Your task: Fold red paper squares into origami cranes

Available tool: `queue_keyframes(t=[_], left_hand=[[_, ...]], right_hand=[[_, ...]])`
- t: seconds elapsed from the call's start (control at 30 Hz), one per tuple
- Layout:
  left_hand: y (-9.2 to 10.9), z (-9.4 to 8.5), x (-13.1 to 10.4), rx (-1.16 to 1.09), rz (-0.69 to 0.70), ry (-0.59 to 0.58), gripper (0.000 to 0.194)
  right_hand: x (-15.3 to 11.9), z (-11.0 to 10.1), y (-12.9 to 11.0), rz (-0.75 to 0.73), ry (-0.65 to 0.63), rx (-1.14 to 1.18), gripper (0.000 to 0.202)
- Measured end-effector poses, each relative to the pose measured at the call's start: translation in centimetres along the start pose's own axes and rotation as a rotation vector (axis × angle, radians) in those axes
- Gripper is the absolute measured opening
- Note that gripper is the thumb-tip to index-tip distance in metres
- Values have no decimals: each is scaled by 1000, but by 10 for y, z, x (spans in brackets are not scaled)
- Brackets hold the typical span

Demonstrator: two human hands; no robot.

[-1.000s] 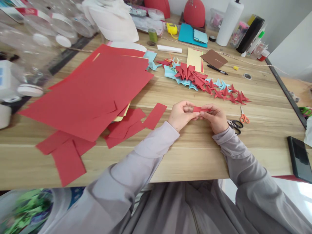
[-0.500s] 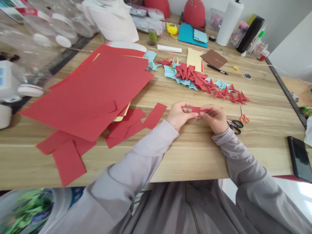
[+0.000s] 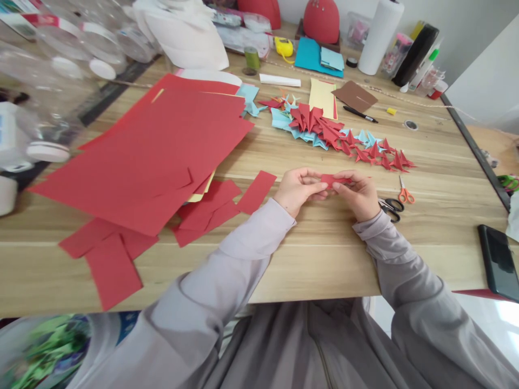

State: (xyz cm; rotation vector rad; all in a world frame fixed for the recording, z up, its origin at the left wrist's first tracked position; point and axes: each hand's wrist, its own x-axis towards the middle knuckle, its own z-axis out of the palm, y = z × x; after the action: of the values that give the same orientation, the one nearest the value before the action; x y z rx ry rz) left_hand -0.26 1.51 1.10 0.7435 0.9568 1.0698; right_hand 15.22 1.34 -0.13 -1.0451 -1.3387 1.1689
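Note:
Between my two hands a small red paper piece [image 3: 329, 179] is held just above the wooden table [image 3: 316, 265]. My left hand [image 3: 299, 189] pinches its left end, thumb on top. The right end is between the thumb and fingers of my right hand [image 3: 359, 193], which hide part of it. Left of my hands lie a cut red strip [image 3: 257, 192], more red pieces [image 3: 115, 270] and a stack of large red sheets [image 3: 150, 146]. Beyond my hands, folded red paper shapes [image 3: 344, 138] lie in a row with light blue ones [image 3: 300, 129].
Orange scissors [image 3: 406, 195] and black scissors [image 3: 391, 209] lie right of my right hand. A phone [image 3: 498, 262] rests at the right edge. Farther back are a black pen [image 3: 360, 114], a brown sheet [image 3: 354, 95] and a yellow tape measure [image 3: 284, 47]. Clear plastic jars [image 3: 60, 102] crowd the left.
My fingers have shifted slightly on the red paper, and my thumbs are a little farther apart, showing more of its middle. The whole view has moved slightly.

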Motion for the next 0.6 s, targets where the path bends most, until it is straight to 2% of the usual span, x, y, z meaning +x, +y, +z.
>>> queue_keyframes(t=[0.23, 0.6], left_hand=[[-2, 1, 0, 52, 34, 16, 31], [2, 2, -2, 81, 8, 13, 20]], right_hand=[[-1, 1, 2, 53, -8, 54, 31], [1, -4, 12, 90, -25, 168, 30]])
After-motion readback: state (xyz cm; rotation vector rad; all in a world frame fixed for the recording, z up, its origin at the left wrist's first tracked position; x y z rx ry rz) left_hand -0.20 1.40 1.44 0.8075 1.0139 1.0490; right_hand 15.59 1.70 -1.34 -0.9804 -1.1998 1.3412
